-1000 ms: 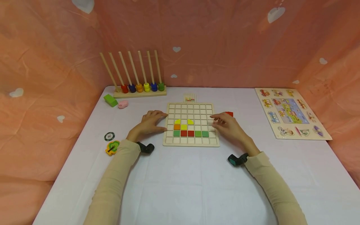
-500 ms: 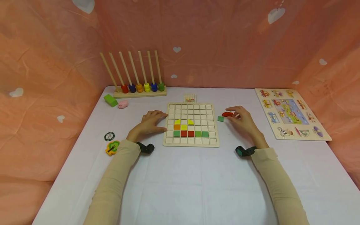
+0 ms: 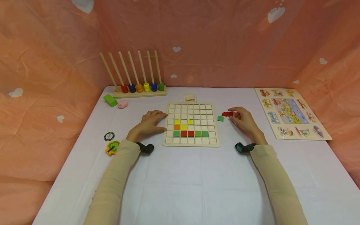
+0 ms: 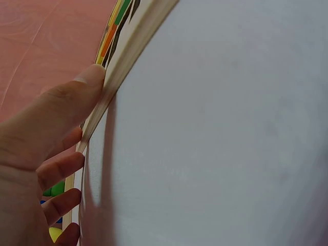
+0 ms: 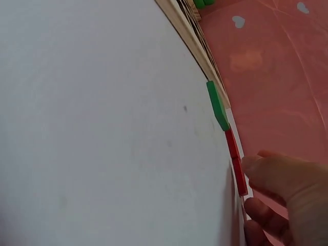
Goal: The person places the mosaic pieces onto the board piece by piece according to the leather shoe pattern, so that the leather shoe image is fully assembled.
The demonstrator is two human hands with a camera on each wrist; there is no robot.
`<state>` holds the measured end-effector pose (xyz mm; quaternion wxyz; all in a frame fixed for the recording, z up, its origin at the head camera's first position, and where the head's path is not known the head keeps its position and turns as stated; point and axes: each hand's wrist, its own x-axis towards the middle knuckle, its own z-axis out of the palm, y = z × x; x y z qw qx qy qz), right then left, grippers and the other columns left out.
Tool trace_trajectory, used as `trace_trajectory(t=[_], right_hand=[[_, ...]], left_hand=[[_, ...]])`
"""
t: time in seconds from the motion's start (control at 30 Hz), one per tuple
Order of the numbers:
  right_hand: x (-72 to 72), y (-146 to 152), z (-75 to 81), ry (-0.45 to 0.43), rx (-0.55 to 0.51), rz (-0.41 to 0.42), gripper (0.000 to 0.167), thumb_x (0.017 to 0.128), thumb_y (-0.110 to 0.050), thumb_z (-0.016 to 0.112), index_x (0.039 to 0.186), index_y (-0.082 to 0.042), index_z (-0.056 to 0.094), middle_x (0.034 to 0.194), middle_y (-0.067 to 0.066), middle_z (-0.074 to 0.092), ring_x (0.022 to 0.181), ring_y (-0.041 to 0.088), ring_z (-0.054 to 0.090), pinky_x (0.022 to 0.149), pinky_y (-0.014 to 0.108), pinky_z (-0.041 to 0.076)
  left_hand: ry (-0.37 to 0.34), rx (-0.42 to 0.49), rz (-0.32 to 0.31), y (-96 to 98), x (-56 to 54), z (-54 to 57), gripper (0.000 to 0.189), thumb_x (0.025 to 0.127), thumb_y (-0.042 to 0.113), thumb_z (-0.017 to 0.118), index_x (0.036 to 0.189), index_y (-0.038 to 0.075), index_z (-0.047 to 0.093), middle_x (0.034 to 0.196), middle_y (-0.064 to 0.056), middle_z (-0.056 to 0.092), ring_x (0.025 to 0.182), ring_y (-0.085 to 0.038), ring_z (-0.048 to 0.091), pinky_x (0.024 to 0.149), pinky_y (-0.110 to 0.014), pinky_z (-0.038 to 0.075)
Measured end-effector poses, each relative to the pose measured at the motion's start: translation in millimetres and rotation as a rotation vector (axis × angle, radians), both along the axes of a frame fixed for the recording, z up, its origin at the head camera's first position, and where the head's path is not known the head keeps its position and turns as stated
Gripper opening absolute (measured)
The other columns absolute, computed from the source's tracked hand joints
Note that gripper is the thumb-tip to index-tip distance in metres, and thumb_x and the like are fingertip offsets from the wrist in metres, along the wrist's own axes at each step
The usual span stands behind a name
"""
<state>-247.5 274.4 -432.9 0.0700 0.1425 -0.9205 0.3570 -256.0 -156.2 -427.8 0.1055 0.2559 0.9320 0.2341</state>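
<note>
- Two hands work at a wooden grid board (image 3: 191, 142) that lies flat in the middle of a white table (image 3: 180, 181).
- The left hand (image 3: 149, 122) rests at the left edge of the board; its thumb and straight fingers press against the rim, as the left wrist view shows (image 4: 89, 87). It grips nothing.
- The right hand (image 3: 244, 118) lies on the table to the right of the board, with the fingers bent. The thumb and the fingertips pinch a red piece (image 3: 226, 114).
- The red piece lies flat on the table, and its long axis runs left to right in the head view, so one end points toward the board. In the right wrist view (image 5: 237, 166) it looks as a thin strip, seen from the edge.
- One green square tile (image 3: 220, 118) lies just beside the red piece, between it and the board. Whether the two touch, I cannot tell.
- On the board, green and red tiles (image 3: 190, 133) fill a row, and orange and yellow tiles sit above it.
- Far from the hands are a rod abacus (image 3: 139, 89), a green block (image 3: 110, 100), a pink pig figure (image 3: 123, 104), and a picture puzzle board (image 3: 291, 113) on the right side.
</note>
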Motion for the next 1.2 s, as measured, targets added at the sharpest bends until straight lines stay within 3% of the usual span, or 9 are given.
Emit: trace_trajectory(t=[0.47,0.7,0.9,1.03,1.2], right_hand=[[-4.2,-2,-5.6,-0.03,0.024,-0.057,0.026,0.088,-0.002,0.06,0.114,0.002,0.062,0.106,0.019,0.054,0.087,0.028,0.047,0.074,0.036,0.037],[-5.1,-2,-7.8,0.006,0.024,-0.049,0.024,0.087,-0.001,0.06,0.111,0.003,0.064,0.1,0.018,0.054,0.083,0.026,0.047,0.071,0.035,0.037],[-3.9,-3,-7.0,-0.01,-0.012,-0.049,0.031,0.085,-0.01,0.067,0.114,0.0,0.063,0.105,0.016,0.052,0.087,0.026,0.045,0.073,0.036,0.036],[-3.1,-8,-8.5,-0.014,-0.016,-0.008,0.034,0.082,-0.018,0.072,0.111,-0.003,0.065,0.105,0.013,0.053,0.09,0.024,0.044,0.076,0.036,0.034],[-2.6,-16,-11.2,0.03,0.031,0.067,0.033,0.079,-0.017,0.075,0.109,-0.003,0.067,0.1,0.011,0.054,0.09,0.022,0.042,0.076,0.034,0.032]], left_hand=[[0.006,-0.002,-0.005,-0.4,0.6,0.4,0.07,0.082,0.043,0.068,0.141,0.017,0.041,0.142,-0.01,0.034,0.13,-0.034,0.023,0.1,-0.055,0.018],[0.009,-0.004,-0.004,-0.3,0.0,-0.4,0.069,0.082,0.043,0.068,0.141,0.017,0.041,0.142,-0.01,0.035,0.129,-0.034,0.023,0.1,-0.054,0.019],[0.014,0.001,-0.008,-0.4,0.0,-0.3,0.07,0.082,0.043,0.068,0.141,0.016,0.041,0.142,-0.011,0.034,0.129,-0.034,0.024,0.1,-0.054,0.019],[0.012,0.0,-0.004,-0.6,0.3,-0.4,0.069,0.082,0.043,0.068,0.141,0.017,0.041,0.142,-0.01,0.034,0.13,-0.034,0.023,0.1,-0.054,0.018],[0.007,0.003,-0.004,-0.3,0.6,-0.1,0.069,0.082,0.043,0.068,0.141,0.017,0.041,0.142,-0.01,0.034,0.13,-0.033,0.023,0.101,-0.054,0.018]])
